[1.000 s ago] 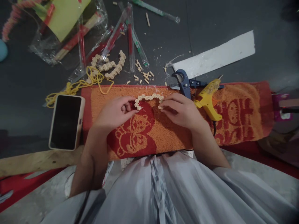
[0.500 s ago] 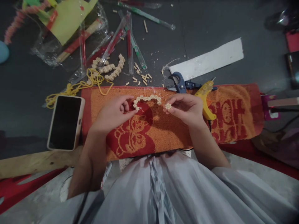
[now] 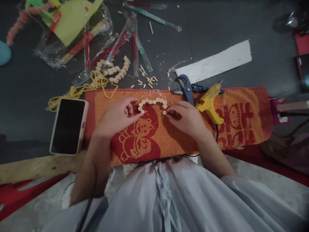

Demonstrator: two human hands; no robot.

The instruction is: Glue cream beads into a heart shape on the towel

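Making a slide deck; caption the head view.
Left hand and right hand flank a curved beige chain on an orange-red towel.

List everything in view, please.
Table: one, dark, beneath
Towel: one, orange-red, near side
Arc: one, pale, on towel
Cluster: one, pale, near arc
Glue gun: one, yellow, on towel
Cutter: one, blue, beside glue gun
Phone: one, black screen, towel's left
Cord: one, yellow, beyond phone
Strips: several, pale, beyond towel
Sticks: many, pale, beyond towel
Packets: several, red or green, far side
Sheet: one, yellow, far left
Board: one, white, beyond cutter
Blue thing: one, left edge
Left hand: one, bare, at arc
Right hand: one, bare, at cluster
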